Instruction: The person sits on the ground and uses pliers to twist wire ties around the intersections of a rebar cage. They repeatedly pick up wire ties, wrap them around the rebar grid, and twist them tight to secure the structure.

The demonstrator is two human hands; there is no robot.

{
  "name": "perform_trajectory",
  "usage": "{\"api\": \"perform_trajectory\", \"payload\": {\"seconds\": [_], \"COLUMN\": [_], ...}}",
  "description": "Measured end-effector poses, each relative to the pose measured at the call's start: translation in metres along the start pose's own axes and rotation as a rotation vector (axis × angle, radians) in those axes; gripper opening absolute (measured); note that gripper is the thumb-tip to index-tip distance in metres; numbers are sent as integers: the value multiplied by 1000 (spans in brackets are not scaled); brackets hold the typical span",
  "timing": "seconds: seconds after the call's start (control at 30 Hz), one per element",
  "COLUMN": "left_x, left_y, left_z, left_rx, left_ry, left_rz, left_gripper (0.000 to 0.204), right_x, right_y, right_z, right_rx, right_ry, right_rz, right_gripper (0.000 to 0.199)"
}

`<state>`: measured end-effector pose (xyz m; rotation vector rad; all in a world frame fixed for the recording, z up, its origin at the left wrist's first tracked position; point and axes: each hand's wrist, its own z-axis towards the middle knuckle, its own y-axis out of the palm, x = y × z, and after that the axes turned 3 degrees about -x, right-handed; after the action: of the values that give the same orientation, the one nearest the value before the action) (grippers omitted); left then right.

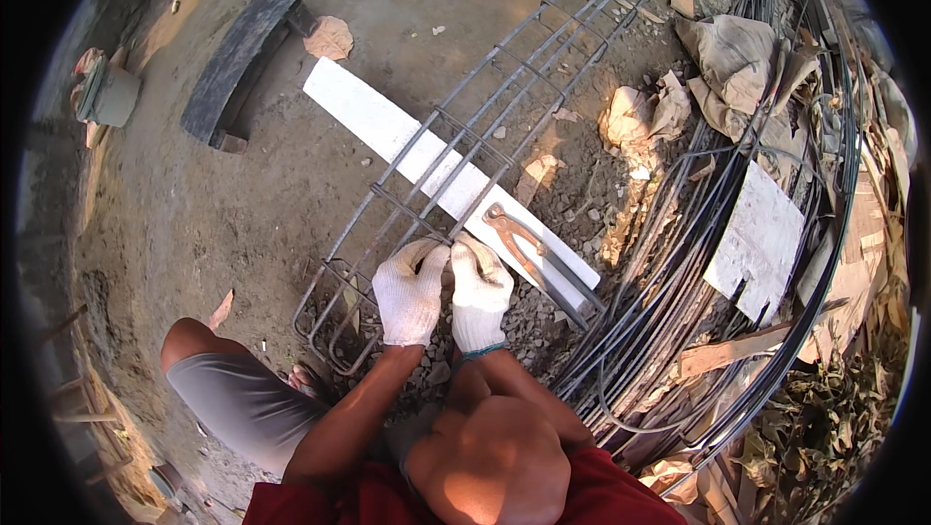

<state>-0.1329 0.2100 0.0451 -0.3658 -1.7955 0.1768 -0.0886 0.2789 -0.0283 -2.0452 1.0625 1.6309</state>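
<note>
A long steel rebar cage (pixel 371 190) of lengthwise bars and rectangular stirrups lies diagonally before me, its near end by my knee. My left hand (pixel 405 302), in a white knitted glove, is closed in a pinch at a bar of the cage. Beside it my right hand (pixel 481 300), gloved likewise, is pinched together at the same spot. Whatever is between the fingertips is too small or hidden to tell. Under the cage runs a white board (pixel 361 110). Rusty pincers (pixel 500 216) rest on the board's near right part, just beyond my right hand.
Bundled steel rods (pixel 630 331) curve along the right side, with a pale flat sheet (pixel 759 239) on them. Crumpled paper sacks (pixel 732 60) lie farther up. At left are a black curved trough-like piece (pixel 233 74) and a grey bucket (pixel 118 98). Rubble lies near my hands.
</note>
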Motion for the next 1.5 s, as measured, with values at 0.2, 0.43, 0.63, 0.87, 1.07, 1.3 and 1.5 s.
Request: {"api": "perform_trajectory", "payload": {"seconds": [0.2, 0.43, 0.63, 0.87, 1.07, 1.3, 1.5], "left_x": [-22, -13, -8, -7, 2, -5, -4], "left_y": [5, 0, 4, 12, 6, 21, 33], "left_z": [-9, -8, 18, 14, 15, 26, 7], "left_rx": [118, 110, 111, 307, 250, 422, 512], "left_ry": [141, 133, -411, -351, -373, -372, -131], "left_rz": [163, 380, -521, -433, -666, -487, -300], "left_gripper": [26, 32, 23, 19, 24, 26, 24], "right_x": [-19, -38, -24, -25, -26, -17, -29], "right_y": [-14, -14, -13, -13, -19, -16, -17], "right_z": [-2, 11, 13, 11, 13, 12, 11], "right_rx": [-192, -224, -207, -224, -230, -223, -273], "right_ry": [-190, -182, -198, -38, -59, -134, -139], "right_rz": [-269, -459, -356, -225, -222, -271, -324], "right_gripper": [19, 19, 19, 20, 19, 17, 20]}}
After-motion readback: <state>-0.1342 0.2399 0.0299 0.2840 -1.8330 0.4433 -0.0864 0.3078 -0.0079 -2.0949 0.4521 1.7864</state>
